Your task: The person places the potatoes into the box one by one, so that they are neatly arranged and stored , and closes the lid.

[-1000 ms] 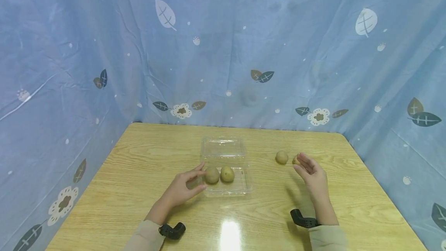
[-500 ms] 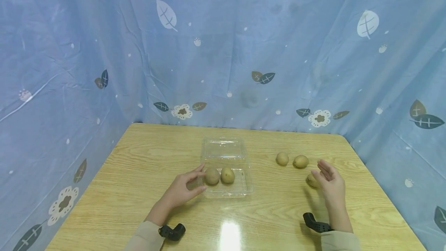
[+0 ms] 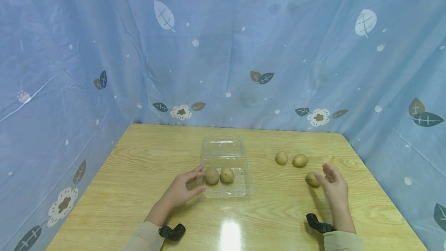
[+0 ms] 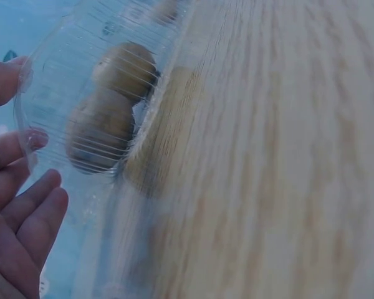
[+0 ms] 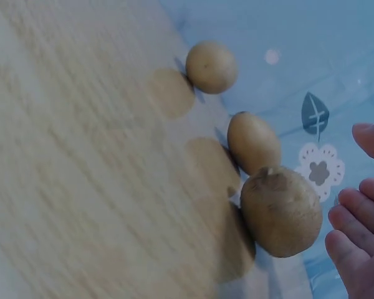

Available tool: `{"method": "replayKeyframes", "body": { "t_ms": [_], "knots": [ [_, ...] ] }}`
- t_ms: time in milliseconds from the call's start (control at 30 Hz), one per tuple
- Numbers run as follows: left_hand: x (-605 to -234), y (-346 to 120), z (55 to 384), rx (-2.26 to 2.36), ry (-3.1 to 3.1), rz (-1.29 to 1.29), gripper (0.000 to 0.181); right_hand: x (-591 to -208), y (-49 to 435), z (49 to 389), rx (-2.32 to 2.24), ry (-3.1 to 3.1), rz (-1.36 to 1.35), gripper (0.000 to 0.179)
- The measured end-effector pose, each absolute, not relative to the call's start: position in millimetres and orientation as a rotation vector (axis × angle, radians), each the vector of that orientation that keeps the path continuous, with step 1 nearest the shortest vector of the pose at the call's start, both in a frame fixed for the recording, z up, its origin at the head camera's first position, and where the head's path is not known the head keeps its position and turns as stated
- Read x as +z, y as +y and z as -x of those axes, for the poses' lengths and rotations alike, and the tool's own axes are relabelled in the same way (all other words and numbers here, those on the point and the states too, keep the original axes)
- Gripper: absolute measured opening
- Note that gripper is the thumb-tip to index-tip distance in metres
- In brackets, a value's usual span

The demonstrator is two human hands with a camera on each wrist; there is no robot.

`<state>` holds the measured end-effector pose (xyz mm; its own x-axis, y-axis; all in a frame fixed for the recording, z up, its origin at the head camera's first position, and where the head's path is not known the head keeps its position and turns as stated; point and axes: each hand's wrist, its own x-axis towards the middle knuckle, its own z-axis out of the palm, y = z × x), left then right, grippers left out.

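A clear plastic clamshell container [image 3: 243, 189] lies open on the table, its lid folded back. Inside sit two potatoes: a browner one [image 3: 211, 176] on the left and a yellower one [image 3: 227, 174] beside it. My left hand [image 3: 182, 187] is at the container's left side; in the left wrist view its fingertips [image 4: 36, 138] touch the clear rim, thumb and fingers spread apart. Nearest my right hand [image 3: 335, 189] is a potato [image 3: 313, 179] on the table. In the right wrist view a gap shows between that potato [image 5: 280, 212] and the fingers, which hold nothing.
Farther back on the right lie two more potatoes, a rounder one [image 3: 282, 157] and an oval one [image 3: 300, 160]. A blue patterned curtain [image 3: 223, 49] hangs round the back and sides of the wooden table [image 3: 167, 138]. Each wrist wears a black camera mount [image 3: 318, 224].
My right hand has moved right and toward me, from the oval potato to beside the nearest one, which now shows more fully. The left hand has stayed at the container.
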<state>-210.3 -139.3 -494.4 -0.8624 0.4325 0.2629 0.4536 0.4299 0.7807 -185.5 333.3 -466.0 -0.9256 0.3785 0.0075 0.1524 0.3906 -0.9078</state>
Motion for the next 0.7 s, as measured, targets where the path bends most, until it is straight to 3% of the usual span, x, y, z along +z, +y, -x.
{"method": "replayKeyframes", "body": {
  "t_ms": [700],
  "knots": [
    [-495.9,-140.1,211.2,-1.452,-2.631,0.843,0.042,-476.4,334.1,187.3,1.597,-2.595,0.518,0.072]
  ]
}}
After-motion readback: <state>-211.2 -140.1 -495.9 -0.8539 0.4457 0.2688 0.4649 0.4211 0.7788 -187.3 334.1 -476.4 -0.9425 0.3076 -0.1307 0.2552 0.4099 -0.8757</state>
